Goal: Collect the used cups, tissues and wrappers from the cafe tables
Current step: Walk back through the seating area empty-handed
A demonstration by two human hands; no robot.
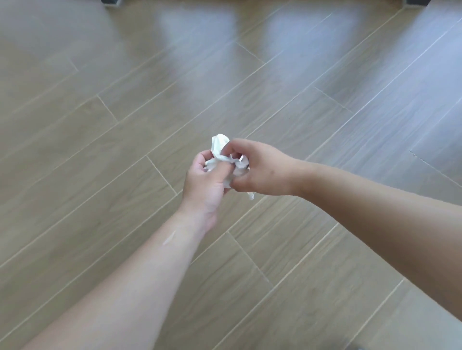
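Observation:
A crumpled wad of white tissues (pixel 219 146) is held between both my hands in mid-air above the floor. My left hand (pixel 203 182) cups it from below, thumb and fingers curled around the paper. My right hand (pixel 260 170) comes in from the right and pinches the wad with curled fingers. A small scrap of tissue (pixel 251 195) sticks out beneath my right hand. Most of the wad is hidden inside the two hands. No cups, wrappers or tables are in view.
A wood-look plank floor (pixel 100 150) fills the whole view, with light reflections at the top. Dark furniture feet or bases show at the top edge (pixel 111 2) and top right corner (pixel 416 2).

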